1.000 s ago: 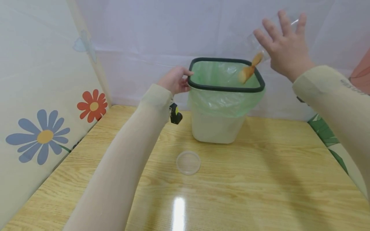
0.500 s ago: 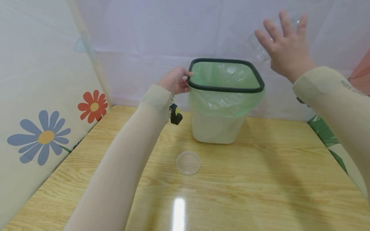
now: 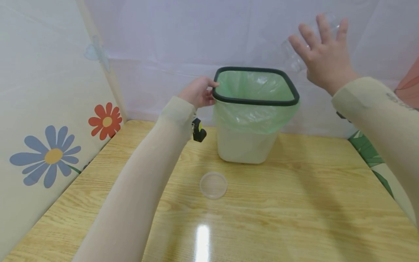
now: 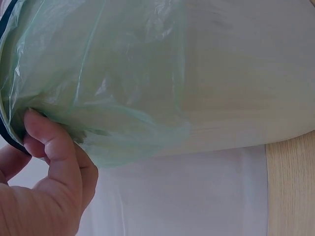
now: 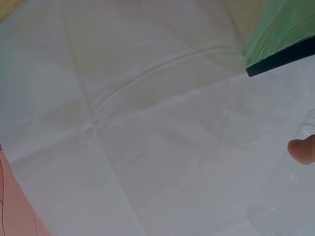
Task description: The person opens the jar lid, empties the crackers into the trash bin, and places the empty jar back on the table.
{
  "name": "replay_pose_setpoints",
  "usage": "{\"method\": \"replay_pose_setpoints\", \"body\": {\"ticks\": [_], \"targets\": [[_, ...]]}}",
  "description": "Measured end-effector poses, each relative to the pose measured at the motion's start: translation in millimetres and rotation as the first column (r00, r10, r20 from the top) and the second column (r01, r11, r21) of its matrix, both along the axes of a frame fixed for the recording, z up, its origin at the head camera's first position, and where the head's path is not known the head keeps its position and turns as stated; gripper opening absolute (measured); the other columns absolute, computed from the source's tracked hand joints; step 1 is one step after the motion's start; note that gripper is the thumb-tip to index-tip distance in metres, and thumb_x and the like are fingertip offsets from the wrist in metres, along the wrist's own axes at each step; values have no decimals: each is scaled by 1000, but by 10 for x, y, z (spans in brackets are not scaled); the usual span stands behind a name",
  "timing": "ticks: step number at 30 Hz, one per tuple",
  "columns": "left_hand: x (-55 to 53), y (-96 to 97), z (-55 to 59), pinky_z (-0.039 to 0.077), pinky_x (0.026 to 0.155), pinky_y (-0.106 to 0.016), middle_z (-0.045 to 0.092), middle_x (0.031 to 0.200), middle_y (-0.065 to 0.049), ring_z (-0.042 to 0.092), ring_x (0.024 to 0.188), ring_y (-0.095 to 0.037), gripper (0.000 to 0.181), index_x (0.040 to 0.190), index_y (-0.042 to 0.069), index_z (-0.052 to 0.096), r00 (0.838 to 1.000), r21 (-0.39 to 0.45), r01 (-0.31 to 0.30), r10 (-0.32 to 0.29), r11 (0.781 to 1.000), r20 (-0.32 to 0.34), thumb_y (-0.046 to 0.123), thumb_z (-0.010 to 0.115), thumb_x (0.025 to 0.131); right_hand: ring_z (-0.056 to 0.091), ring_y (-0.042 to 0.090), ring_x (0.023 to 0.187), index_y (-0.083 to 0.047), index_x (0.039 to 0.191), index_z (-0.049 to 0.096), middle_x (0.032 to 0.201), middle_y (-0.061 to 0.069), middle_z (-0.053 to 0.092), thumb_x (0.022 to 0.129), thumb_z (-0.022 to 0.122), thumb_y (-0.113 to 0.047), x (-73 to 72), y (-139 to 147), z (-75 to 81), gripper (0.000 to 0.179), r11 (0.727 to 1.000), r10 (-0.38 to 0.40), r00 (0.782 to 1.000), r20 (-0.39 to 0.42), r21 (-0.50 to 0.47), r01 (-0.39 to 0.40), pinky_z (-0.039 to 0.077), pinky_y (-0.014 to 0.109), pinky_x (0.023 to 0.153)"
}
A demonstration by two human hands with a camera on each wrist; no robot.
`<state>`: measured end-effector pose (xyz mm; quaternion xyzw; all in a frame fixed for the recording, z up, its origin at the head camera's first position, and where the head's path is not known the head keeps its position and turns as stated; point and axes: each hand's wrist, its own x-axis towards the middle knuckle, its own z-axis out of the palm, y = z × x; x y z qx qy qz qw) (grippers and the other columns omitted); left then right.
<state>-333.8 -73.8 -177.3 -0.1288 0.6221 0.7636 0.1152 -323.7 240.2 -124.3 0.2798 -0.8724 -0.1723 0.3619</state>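
Note:
A cream trash bin (image 3: 245, 147) with a dark rim (image 3: 255, 102) and a green liner bag (image 3: 252, 114) stands upright on the table. My left hand (image 3: 199, 92) pinches the rim's left side; in the left wrist view its curled fingers (image 4: 56, 147) press against the liner. Up to the right of the bin, my right hand (image 3: 327, 60) holds a clear jar (image 3: 292, 60), tilted with its mouth down toward the bin. I see nothing inside the jar (image 5: 283, 199). In the right wrist view only a thumb (image 5: 302, 150) shows on it. The liner's bottom is hidden.
On the wooden table (image 3: 278, 211) in front of the bin lies a clear round lid (image 3: 213, 185). A pale sheet (image 3: 170, 36) hangs right behind the bin. At the left stands a wall covering with a blue flower (image 3: 53, 156) and a red flower (image 3: 106, 121).
A second ago, brownish-orange contents were falling from the jar into the bin; they are out of sight now. Both hands have kept nearly the same place.

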Motion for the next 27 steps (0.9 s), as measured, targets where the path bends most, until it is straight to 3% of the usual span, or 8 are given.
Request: {"method": "replay_pose_setpoints", "body": {"ticks": [4, 8, 11, 18, 27], "targets": [[5, 2, 3, 44, 51, -23, 43, 87, -5, 42, 65, -14, 41, 134, 14, 43, 1000, 0, 2, -2, 1000, -6, 7, 58, 97, 0, 44, 144, -8, 150, 22, 158, 20, 16, 79, 63, 7, 1, 8, -1, 84, 1000, -24, 999, 28, -13, 24, 1, 73, 105], [5, 5, 2, 44, 50, -23, 44, 83, -5, 43, 64, -14, 36, 130, 13, 46, 1000, -2, 4, -4, 1000, -14, 8, 57, 97, -7, 45, 144, -8, 154, 13, 159, 21, 7, 80, 64, 2, 1, 28, 15, 90, 993, -100, 987, 127, -46, 107, -4, 72, 105], [0, 5, 1, 44, 49, -23, 44, 82, -4, 43, 64, -14, 32, 127, 11, 47, 1000, -2, 7, -8, 1000, -18, 8, 57, 97, -7, 46, 143, -8, 154, 12, 159, 22, 7, 81, 61, 0, 1, 59, -5, 89, 986, -106, 980, 170, -110, 126, -5, 72, 105], [-13, 6, 8, 44, 48, -22, 45, 84, -5, 44, 63, -14, 28, 125, 11, 47, 999, -6, 24, -24, 1000, -27, 9, 56, 98, 8, 48, 142, -4, 148, 26, 153, 23, 23, 75, 54, 2, -1, 125, -108, 78, 961, 13, 997, 81, -276, 10, 2, 73, 105], [4, 20, -45, 46, 52, -21, 51, 95, -6, 49, 70, -14, 33, 131, 6, 53, 997, 25, 46, -44, 999, -69, 13, 57, 99, 12, 46, 142, -2, 148, 26, 152, 24, 26, 74, 70, -5, 11, 169, -143, 86, 923, 8, 993, 121, -383, 39, 4, 72, 106]]}}
